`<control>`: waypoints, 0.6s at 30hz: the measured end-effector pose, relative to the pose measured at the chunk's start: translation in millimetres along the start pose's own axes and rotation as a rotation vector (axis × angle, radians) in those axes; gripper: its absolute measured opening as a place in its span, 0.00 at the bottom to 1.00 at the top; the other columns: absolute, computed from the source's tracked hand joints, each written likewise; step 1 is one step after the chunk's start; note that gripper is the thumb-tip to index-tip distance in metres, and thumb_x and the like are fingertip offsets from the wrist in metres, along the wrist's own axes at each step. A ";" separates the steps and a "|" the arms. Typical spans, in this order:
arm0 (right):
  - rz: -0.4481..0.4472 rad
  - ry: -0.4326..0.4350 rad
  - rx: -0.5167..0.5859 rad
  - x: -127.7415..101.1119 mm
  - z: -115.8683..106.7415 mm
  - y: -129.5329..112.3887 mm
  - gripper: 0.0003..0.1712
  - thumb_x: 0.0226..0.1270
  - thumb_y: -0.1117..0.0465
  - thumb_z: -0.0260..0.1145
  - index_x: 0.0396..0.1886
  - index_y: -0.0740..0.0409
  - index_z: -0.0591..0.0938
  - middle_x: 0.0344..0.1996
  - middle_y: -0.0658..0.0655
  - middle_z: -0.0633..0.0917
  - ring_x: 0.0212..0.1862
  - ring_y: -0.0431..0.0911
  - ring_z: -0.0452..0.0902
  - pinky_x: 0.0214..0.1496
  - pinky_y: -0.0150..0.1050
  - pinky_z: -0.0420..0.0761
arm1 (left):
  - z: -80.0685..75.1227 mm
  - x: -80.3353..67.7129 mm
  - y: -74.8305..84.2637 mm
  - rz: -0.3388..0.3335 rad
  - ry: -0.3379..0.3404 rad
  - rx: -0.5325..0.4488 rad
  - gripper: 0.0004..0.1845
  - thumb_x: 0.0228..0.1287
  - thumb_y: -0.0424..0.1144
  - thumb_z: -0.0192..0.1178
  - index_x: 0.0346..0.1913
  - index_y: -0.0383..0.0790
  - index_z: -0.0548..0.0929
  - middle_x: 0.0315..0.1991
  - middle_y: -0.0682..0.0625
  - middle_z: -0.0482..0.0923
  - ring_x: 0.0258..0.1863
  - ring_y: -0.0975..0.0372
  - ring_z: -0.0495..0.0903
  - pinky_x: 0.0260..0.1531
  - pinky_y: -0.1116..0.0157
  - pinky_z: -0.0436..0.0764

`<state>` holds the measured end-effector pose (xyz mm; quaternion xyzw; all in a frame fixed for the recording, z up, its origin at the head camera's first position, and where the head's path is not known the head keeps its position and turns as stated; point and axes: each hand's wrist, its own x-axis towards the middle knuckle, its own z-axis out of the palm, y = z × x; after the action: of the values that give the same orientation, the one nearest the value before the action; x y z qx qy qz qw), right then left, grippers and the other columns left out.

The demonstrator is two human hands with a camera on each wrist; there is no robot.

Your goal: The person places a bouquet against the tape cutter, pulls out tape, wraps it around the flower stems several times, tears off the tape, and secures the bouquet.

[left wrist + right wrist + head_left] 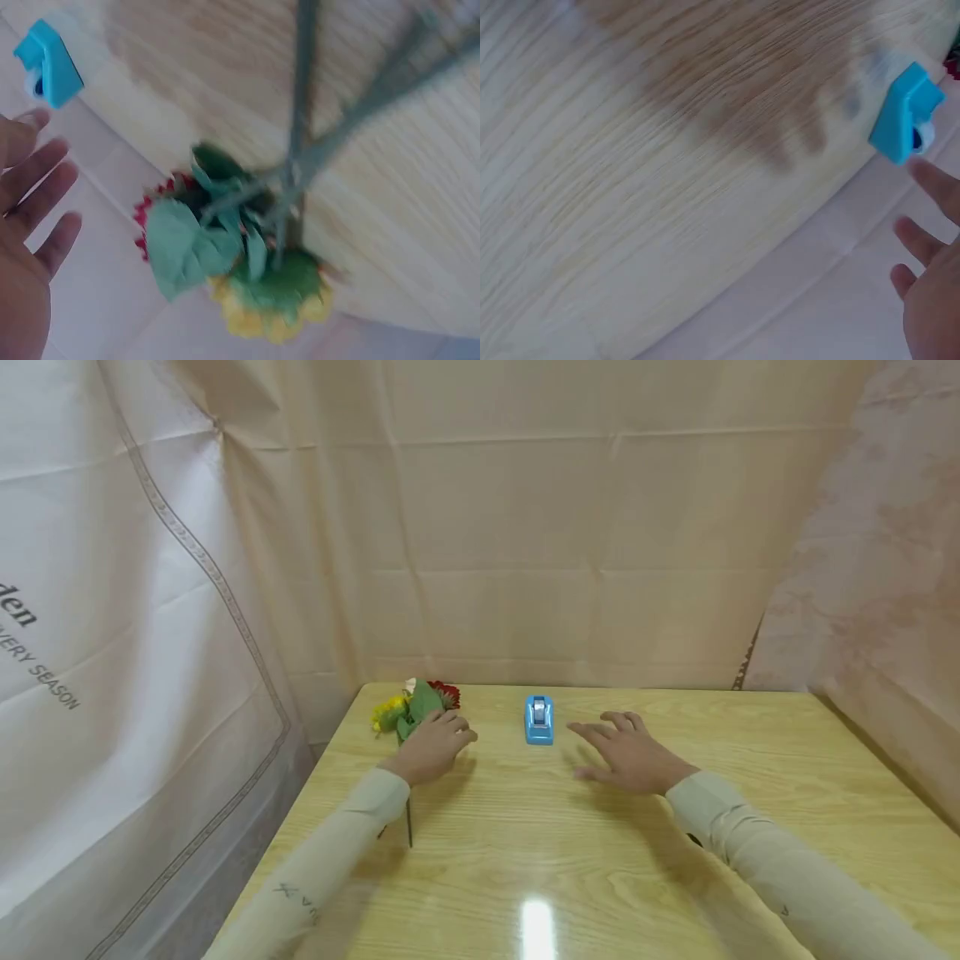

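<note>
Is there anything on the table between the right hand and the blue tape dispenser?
No. In the head view only bare wood separates the right hand from the blue tape dispenser.

Left hand [435, 745] over flower stems [408, 714], right hand [626, 752] spread beside blue tape dispenser [539, 720]

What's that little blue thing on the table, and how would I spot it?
Look at the wooden table, toward its far edge near the draped backdrop. Between the left hand and the right hand sits a small blue tape dispenser. It is the only blue, boxy thing; the artificial flowers beside it are green, yellow and red.
</note>
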<state>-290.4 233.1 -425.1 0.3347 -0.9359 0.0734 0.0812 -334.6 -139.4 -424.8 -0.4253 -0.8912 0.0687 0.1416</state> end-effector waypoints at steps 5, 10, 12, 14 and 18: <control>0.025 -0.001 0.017 3.9 1.5 -12.3 0.24 0.76 0.42 0.62 0.56 0.55 0.87 0.34 0.46 0.89 0.44 0.49 0.76 0.59 0.62 0.66 | -6.7 -17.1 -21.2 0.064 -0.020 0.118 0.14 0.65 0.28 0.69 0.51 0.43 0.86 0.48 0.50 0.83 0.50 0.55 0.80 0.48 0.58 0.78; 0.002 -0.025 0.046 8.5 4.7 -35.1 0.17 0.77 0.45 0.63 0.42 0.48 0.91 0.24 0.36 0.83 0.31 0.39 0.70 0.43 0.47 0.70 | -3.4 -35.0 -45.1 0.149 -0.061 0.264 0.13 0.64 0.32 0.71 0.51 0.43 0.87 0.49 0.48 0.82 0.48 0.56 0.80 0.44 0.59 0.81; -0.018 -0.027 0.055 9.5 5.6 -44.5 0.17 0.77 0.45 0.63 0.40 0.48 0.92 0.24 0.36 0.84 0.31 0.38 0.69 0.42 0.45 0.70 | -0.2 -40.5 -53.2 0.177 -0.066 0.310 0.16 0.61 0.32 0.73 0.52 0.43 0.87 0.50 0.47 0.80 0.48 0.55 0.80 0.44 0.59 0.82; -0.046 -0.022 0.059 10.6 6.5 -53.2 0.17 0.77 0.45 0.63 0.40 0.48 0.92 0.24 0.36 0.84 0.30 0.37 0.70 0.42 0.44 0.71 | 2.5 -44.8 -59.5 0.194 -0.065 0.350 0.18 0.59 0.32 0.75 0.53 0.44 0.87 0.51 0.47 0.80 0.49 0.55 0.79 0.46 0.58 0.82; -0.100 -0.024 0.076 10.7 9.3 -68.9 0.16 0.77 0.45 0.63 0.39 0.47 0.91 0.25 0.36 0.84 0.31 0.36 0.71 0.44 0.46 0.73 | 8.8 -51.6 -66.3 0.213 -0.086 0.413 0.23 0.57 0.33 0.76 0.57 0.45 0.85 0.54 0.47 0.80 0.52 0.54 0.79 0.51 0.58 0.81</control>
<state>-255.5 172.0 -426.3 0.3846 -0.9156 0.1006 0.0609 -355.5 -221.2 -427.0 -0.4757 -0.8135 0.2823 0.1797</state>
